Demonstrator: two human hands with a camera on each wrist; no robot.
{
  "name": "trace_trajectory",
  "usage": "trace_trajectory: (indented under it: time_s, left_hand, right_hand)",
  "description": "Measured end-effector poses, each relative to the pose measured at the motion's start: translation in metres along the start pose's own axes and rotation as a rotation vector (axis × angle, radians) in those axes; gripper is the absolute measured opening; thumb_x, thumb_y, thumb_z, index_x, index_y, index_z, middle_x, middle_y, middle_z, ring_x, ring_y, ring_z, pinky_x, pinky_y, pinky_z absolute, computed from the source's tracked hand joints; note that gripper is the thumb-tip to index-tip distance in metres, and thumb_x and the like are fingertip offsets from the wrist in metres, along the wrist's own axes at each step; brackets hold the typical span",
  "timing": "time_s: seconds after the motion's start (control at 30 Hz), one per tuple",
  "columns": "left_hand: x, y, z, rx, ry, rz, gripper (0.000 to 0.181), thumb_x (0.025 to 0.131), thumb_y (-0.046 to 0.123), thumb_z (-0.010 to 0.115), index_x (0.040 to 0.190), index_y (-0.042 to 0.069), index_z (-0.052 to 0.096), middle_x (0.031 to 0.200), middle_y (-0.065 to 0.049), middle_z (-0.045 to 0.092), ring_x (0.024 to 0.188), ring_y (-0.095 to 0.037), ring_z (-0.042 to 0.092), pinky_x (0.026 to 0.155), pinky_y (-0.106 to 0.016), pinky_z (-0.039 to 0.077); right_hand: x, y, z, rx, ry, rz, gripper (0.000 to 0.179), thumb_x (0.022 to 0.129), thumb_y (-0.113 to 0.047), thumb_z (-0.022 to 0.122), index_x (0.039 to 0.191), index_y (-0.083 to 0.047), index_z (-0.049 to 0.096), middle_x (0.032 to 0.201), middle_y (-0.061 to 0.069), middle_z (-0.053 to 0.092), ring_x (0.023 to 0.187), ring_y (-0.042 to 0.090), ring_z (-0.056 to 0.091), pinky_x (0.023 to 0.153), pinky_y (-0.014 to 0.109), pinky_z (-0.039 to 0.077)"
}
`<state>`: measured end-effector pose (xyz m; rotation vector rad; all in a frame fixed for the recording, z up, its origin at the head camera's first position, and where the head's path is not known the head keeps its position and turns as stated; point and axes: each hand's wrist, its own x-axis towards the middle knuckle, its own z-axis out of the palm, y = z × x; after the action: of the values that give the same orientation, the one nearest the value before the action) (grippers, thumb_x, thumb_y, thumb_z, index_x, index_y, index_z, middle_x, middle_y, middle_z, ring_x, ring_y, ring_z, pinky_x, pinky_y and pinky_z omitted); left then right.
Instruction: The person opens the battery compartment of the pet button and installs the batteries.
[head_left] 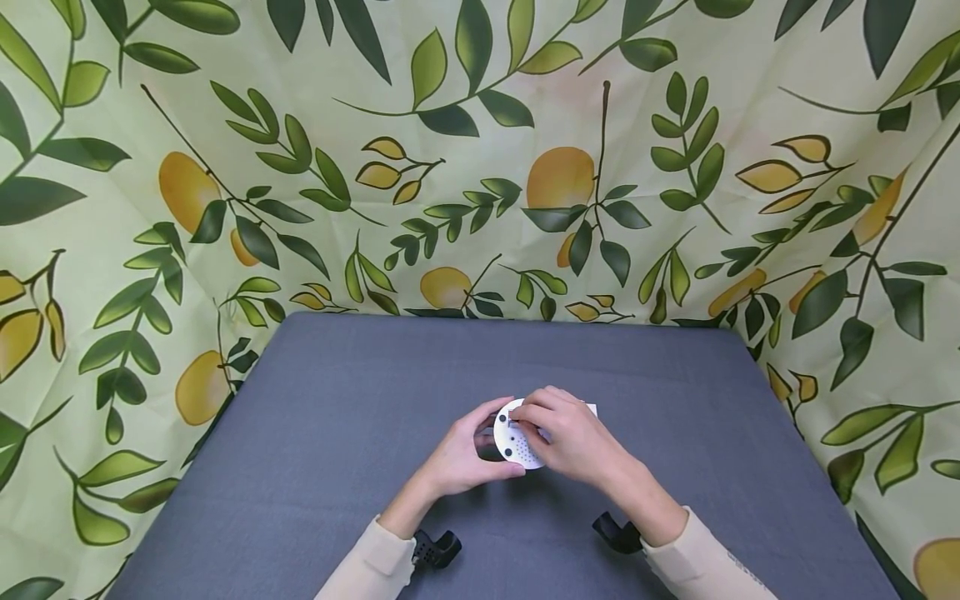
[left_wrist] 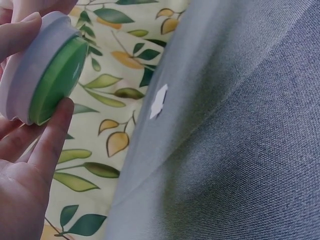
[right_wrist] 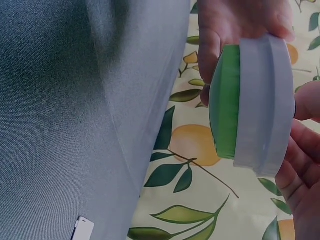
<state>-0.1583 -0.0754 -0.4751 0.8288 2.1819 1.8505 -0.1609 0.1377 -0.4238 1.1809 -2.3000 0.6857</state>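
Note:
A round white device [head_left: 519, 448] is up in front of me, its flat back with dark round spots and small holes facing the head camera. Its other side is a green dome [right_wrist: 226, 105], seen edge-on in both wrist views. My left hand [head_left: 467, 457] grips the device around its rim, one finger lying along the green dome [left_wrist: 57, 85]. Curled fingers of my right hand [head_left: 576, 435] touch the white back; I cannot tell whether they pinch a small part there. A small white flat piece [left_wrist: 159, 101] lies on the table beyond the right hand.
The grey cloth-covered table [head_left: 360, 375] stretches out under both hands. Leaf-and-fruit patterned fabric [head_left: 480, 167] hangs around its back and sides. Black wrist mounts [head_left: 437, 550] hang below both forearms.

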Motion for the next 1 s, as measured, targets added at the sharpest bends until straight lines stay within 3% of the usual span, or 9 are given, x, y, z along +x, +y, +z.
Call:
trace_trajectory:
  time_s: [0.17,0.37,0.6,0.83,1.0]
  left_hand:
    - [0.002,0.0,0.001,-0.001,0.0,-0.019,0.084,0.077,-0.003,0.086,0.149,0.0,0.044,0.14,-0.015,0.055,0.114,-0.018,0.062,0.098,-0.043,0.055]
    - [0.001,0.001,0.001,-0.001,-0.002,0.005,0.085,0.077,0.001,0.087,0.15,0.006,0.044,0.143,-0.01,0.054,0.113,-0.015,0.063,0.097,-0.042,0.055]
    - [-0.004,0.036,0.0,-0.004,-0.013,0.012,0.08,0.078,-0.002,0.085,0.147,-0.004,0.045,0.141,-0.017,0.054,0.111,-0.013,0.063,0.097,-0.042,0.056]
    - [0.001,0.007,0.002,0.018,-0.016,-0.007,0.088,0.077,-0.001,0.087,0.151,0.002,0.041,0.144,-0.013,0.052,0.113,-0.015,0.062,0.097,-0.038,0.056]
    - [0.002,0.002,0.002,0.014,-0.017,-0.004,0.087,0.077,0.005,0.089,0.151,0.01,0.043,0.145,-0.006,0.052,0.115,-0.016,0.062,0.098,-0.031,0.055]
  right_hand:
    - [0.0,-0.001,0.0,-0.005,-0.017,0.011,0.024,0.08,-0.001,0.082,0.1,-0.012,0.077,0.097,-0.003,0.069,0.09,0.014,0.061,0.077,0.033,0.056]
    - [0.0,-0.002,-0.002,-0.018,-0.033,0.021,0.023,0.08,-0.003,0.083,0.1,-0.012,0.078,0.098,-0.003,0.069,0.091,0.014,0.06,0.078,0.033,0.056]
    - [0.0,-0.002,-0.002,-0.031,-0.04,0.023,0.023,0.08,-0.004,0.083,0.101,-0.013,0.079,0.098,-0.003,0.069,0.09,0.013,0.059,0.078,0.032,0.055]
    - [0.0,0.0,-0.002,-0.048,-0.032,0.011,0.022,0.08,-0.005,0.084,0.1,-0.014,0.079,0.096,-0.004,0.069,0.087,0.013,0.059,0.078,0.033,0.053]
    - [0.0,0.0,-0.001,-0.044,-0.028,0.018,0.019,0.08,-0.005,0.084,0.097,-0.012,0.08,0.095,-0.004,0.069,0.087,0.013,0.059,0.079,0.034,0.054]
